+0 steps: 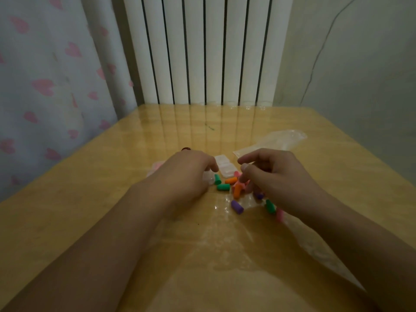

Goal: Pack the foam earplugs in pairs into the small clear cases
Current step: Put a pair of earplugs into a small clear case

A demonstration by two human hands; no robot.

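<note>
Earplugs: loose pile on tabletop, between both hands
Cases: clear stack just behind pile
Left hand: grip curled on clear case
Right hand: grip pinching pink earplug

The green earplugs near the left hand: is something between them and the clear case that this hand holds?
Nothing visible. The two green earplugs lie on the table right beside the clear case under the left hand.

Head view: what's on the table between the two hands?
Head view: between left hand and right hand lie clear cases, two green earplugs, and orange earplugs on the table.
</note>
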